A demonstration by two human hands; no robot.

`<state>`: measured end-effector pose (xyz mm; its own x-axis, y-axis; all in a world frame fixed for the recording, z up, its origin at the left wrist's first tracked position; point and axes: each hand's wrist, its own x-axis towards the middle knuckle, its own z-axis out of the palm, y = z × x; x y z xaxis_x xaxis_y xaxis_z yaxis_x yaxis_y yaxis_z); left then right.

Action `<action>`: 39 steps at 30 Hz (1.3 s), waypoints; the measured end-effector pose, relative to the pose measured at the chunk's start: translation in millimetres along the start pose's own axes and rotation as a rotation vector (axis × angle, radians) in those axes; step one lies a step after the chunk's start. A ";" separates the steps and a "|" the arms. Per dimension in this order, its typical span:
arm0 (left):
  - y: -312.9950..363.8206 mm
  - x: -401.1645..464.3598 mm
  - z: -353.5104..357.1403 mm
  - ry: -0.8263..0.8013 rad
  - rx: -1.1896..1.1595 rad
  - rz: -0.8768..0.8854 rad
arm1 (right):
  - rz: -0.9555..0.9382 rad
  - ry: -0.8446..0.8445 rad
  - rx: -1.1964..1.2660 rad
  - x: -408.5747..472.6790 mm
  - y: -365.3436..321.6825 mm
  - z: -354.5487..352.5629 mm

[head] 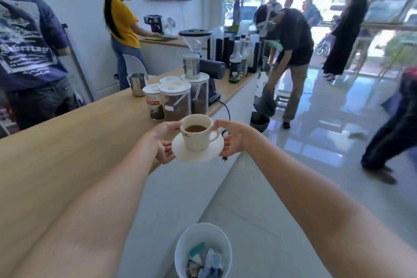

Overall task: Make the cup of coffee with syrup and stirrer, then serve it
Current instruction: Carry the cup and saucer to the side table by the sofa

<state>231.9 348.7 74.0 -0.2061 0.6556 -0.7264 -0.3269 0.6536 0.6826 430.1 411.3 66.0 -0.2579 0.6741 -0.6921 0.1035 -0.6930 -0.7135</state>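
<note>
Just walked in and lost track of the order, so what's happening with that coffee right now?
A person is carrying a white cup of coffee on a white saucer, gripping the saucer from both sides: left hand on its left edge, right hand on its right, each thumb against the cup. It is held in the air beside the wooden counter, just short of the lidded coffee canisters. No stirrer shows in the cup. It looks ready to serve.

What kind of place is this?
Probably a café or barista training room: a coffee grinder and syrup bottles stand on a long wooden counter, with an espresso machine behind.
</note>
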 end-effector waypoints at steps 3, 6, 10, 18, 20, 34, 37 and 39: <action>3.1 6.0 55.4 -0.078 0.074 -0.003 | -0.007 0.071 0.051 -10.6 0.6 -54.4; 1.6 10.1 117.2 -0.159 0.160 -0.020 | -0.032 0.139 0.107 -24.9 4.3 -113.5; -8.9 6.0 198.7 -0.236 0.255 -0.037 | -0.058 0.222 0.160 -45.0 12.3 -190.9; -44.6 -7.9 357.9 -0.368 0.401 -0.028 | -0.061 0.362 0.249 -98.9 30.9 -342.7; -58.5 -8.1 394.8 -0.397 0.415 -0.040 | -0.065 0.396 0.265 -114.1 39.4 -377.4; -131.0 -26.0 611.8 -0.606 0.633 -0.107 | -0.084 0.612 0.512 -175.9 101.8 -562.7; -142.8 -28.1 652.6 -0.651 0.672 -0.122 | -0.083 0.659 0.554 -184.0 109.2 -594.7; -149.9 -29.1 681.9 -0.676 0.704 -0.122 | -0.081 0.695 0.575 -189.3 112.7 -617.8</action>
<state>915.8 489.6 47.1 0.4357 0.5033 -0.7462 0.3588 0.6632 0.6568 1084.0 363.5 49.3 0.4142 0.5993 -0.6851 -0.4340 -0.5316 -0.7274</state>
